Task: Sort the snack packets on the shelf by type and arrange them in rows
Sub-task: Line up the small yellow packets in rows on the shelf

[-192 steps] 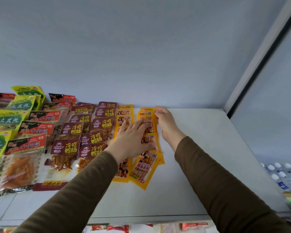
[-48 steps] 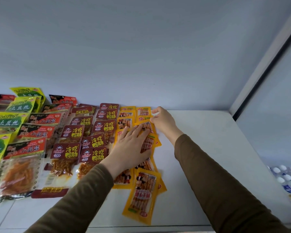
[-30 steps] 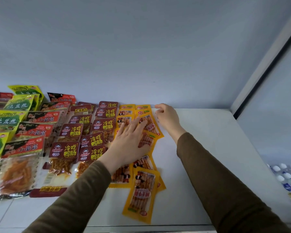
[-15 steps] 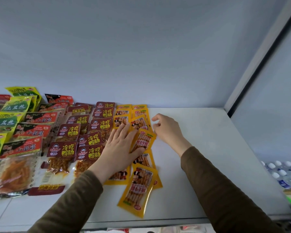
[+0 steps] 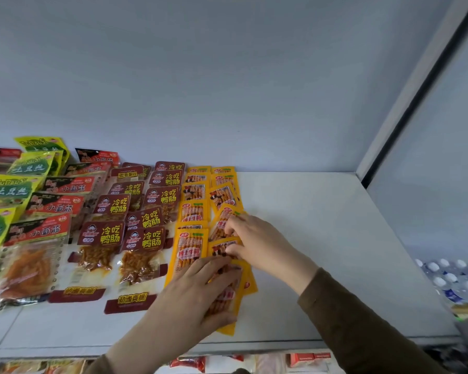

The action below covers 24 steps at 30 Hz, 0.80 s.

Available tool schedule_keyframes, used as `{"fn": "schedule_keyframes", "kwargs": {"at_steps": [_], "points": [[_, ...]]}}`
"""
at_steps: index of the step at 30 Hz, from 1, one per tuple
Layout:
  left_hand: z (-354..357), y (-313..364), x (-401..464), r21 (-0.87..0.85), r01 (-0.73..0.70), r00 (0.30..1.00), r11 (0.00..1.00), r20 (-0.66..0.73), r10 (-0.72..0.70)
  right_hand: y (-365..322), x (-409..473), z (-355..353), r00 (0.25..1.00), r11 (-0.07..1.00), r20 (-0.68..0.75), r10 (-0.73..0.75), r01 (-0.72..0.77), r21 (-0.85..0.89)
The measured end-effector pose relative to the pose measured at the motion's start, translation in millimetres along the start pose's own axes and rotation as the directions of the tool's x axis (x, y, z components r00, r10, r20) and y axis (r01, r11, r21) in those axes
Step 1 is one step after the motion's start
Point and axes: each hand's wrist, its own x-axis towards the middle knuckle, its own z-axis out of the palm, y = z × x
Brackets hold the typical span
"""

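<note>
while the left hand [image 5: 197, 290] lies flat with straight fingers pressing on the nearest yellow packet [image 5: 227, 300], the right hand [image 5: 257, 244] pinches the edge of another yellow packet [image 5: 222, 248] just behind it. both belong to two yellow rows running back along the white shelf [image 5: 322, 238]. left of them lie maroon packets [image 5: 143, 238], then red packets [image 5: 35, 230] and green packets [image 5: 10, 188].

— How many packets of each kind do you count on the shelf [image 5: 322, 238]?
— About eleven yellow packets [image 5: 191, 252], nine maroon packets [image 5: 143, 238], five red-label packets [image 5: 38, 230], five green packets [image 5: 11, 187], and two hands
</note>
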Motion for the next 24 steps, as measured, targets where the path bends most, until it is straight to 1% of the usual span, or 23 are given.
{"fn": "schedule_keyframes", "kwargs": {"at_steps": [4,7,9,11,12,13,14,15,17,18,19,20,24], "points": [[8.8,14.3,-0.4,0.061,0.027,0.988,0.998,-0.153,-0.018,-4.5,1.1,-0.1,0.994,0.990,0.013,0.104,-0.105,0.099],[15.5,20.4,1.1,0.071,0.068,0.976,0.995,-0.211,-0.052,-0.6,2.6,-2.5,0.985,0.961,0.073,0.159,-0.172,0.216],[20.0,22.4,3.6,0.097,0.105,0.966,0.990,-0.246,-0.078,2.4,1.4,-2.4,0.979,0.903,0.079,0.189,-0.205,0.377],[20.9,23.2,8.8,0.112,0.143,0.957,0.983,-0.268,-0.109,2.8,1.5,-1.8,0.964,0.792,0.025,0.266,-0.233,0.564],[21.0,22.9,12.0,0.122,0.158,0.951,0.980,-0.284,-0.119,2.4,2.8,-1.1,0.953,0.752,-0.008,0.303,-0.234,0.617],[20.5,22.2,15.5,0.127,0.172,0.948,0.977,-0.291,-0.129,1.7,4.7,-0.1,0.946,0.742,-0.042,0.323,-0.225,0.632],[20.2,21.1,18.1,0.133,0.185,0.948,0.974,-0.286,-0.141,1.5,7.4,1.6,0.942,0.766,-0.074,0.328,-0.218,0.605],[20.4,20.0,20.5,0.139,0.194,0.949,0.971,-0.277,-0.150,2.5,9.6,3.3,0.939,0.821,-0.113,0.324,-0.220,0.527],[23.7,16.8,22.8,0.136,0.212,0.952,0.968,-0.253,-0.173,5.5,13.5,4.2,0.923,0.931,-0.229,0.311,-0.247,0.268],[25.1,15.1,23.1,0.126,0.221,0.953,0.967,-0.241,-0.186,8.3,15.4,3.5,0.910,0.952,-0.290,0.297,-0.258,0.165],[25.8,14.0,23.5,0.122,0.226,0.953,0.966,-0.234,-0.194,12.0,17.7,2.7,0.900,0.957,-0.327,0.289,-0.264,0.118],[25.8,13.8,23.6,0.124,0.231,0.953,0.965,-0.230,-0.198,15.5,20.5,1.7,0.898,0.956,-0.328,0.292,-0.274,0.102],[27.1,15.9,24.7,0.126,0.275,0.945,0.953,-0.218,-0.244,20.5,33.2,1.2,0.918,0.939,-0.204,0.340,-0.320,0.124]]}}
